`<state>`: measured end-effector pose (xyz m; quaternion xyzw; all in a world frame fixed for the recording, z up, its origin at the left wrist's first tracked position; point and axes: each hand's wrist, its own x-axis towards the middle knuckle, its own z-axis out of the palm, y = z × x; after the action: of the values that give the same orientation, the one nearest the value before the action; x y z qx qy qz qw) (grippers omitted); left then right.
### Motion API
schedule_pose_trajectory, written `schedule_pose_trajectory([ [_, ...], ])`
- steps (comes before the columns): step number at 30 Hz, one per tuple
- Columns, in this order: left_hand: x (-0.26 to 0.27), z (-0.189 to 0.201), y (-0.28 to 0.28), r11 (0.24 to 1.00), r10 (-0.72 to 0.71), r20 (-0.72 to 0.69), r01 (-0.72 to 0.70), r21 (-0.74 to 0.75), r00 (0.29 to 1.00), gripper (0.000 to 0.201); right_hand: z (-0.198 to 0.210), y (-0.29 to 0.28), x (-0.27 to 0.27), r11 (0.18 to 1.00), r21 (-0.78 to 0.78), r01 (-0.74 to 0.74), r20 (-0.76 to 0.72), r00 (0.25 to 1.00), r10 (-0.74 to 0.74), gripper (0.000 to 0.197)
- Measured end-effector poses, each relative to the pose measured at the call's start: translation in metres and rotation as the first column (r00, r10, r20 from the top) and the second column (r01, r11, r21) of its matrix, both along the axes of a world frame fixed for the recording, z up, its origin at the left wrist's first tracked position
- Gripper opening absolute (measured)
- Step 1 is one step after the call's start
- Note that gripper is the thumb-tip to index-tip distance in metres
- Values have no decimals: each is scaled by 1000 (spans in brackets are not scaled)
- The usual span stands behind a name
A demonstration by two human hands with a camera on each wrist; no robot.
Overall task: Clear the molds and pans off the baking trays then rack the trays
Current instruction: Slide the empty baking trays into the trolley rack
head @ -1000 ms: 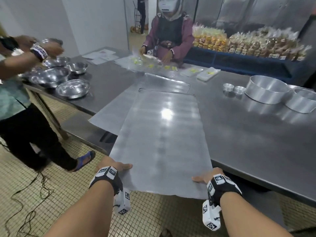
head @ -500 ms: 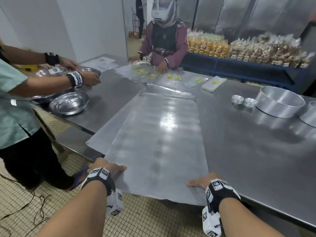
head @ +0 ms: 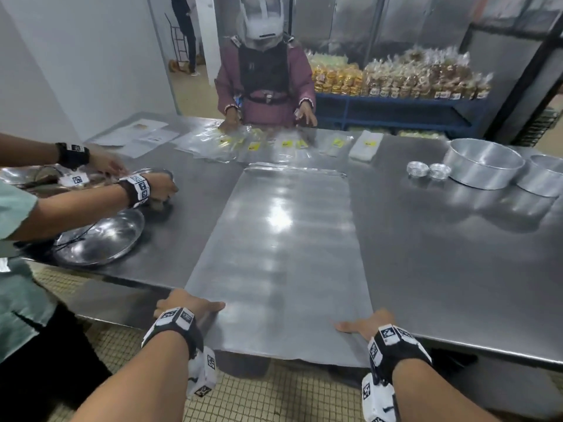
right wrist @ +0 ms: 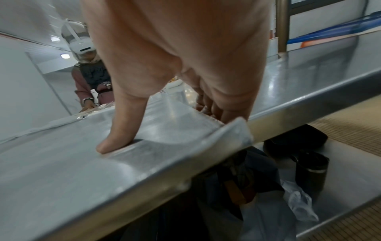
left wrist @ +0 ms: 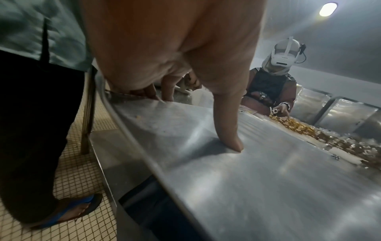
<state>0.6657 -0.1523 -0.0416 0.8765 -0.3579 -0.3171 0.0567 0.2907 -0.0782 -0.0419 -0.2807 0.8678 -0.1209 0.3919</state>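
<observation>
A large flat metal baking tray (head: 280, 239) lies lengthwise on the steel table (head: 441, 254), its near end overhanging the table's front edge. My left hand (head: 189, 305) grips the near left corner, with the thumb (left wrist: 228, 143) pressed on top and the fingers (left wrist: 156, 96) curled at the side edge. My right hand (head: 365, 325) grips the near right corner the same way, thumb (right wrist: 111, 146) on top and fingers (right wrist: 216, 112) round the edge. Two round cake pans (head: 484, 167) (head: 545, 178) and two small foil molds (head: 417, 169) (head: 439, 171) stand on the table at the far right.
A person on the left reaches over shiny bowls (head: 100, 239) near the table's left edge. Another person (head: 265, 83) across the table handles clear plastic bags (head: 274, 144). Bagged bread fills a blue shelf (head: 396, 108) behind. Tiled floor lies below me.
The tray has swung square to me, and the second tray that stuck out beneath it on the left no longer shows. The person on the left has moved their hands among the bowls.
</observation>
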Motion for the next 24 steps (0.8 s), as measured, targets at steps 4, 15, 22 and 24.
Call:
schedule_pose_trajectory([
  [4, 21, -2, -24, 998, -57, -12, 57, 15, 998, 123, -7, -3, 23, 995, -32, 98, 48, 994, -96, 86],
  [15, 25, -15, -43, 990, -139, 49, 140, -16, 989, 116, -9, -12, 53, 986, 4, 167, -136, 977, -165, 97],
  [22, 31, -53, -61, 981, -188, -3, 188, -57, 982, 111, -3, -13, 53, 994, 97, 51, -243, 970, -27, 73],
  [24, 24, -29, -50, 977, -200, -2, 200, -79, 980, 104, -5, -10, 50, 995, 86, 41, -245, 969, -18, 72],
])
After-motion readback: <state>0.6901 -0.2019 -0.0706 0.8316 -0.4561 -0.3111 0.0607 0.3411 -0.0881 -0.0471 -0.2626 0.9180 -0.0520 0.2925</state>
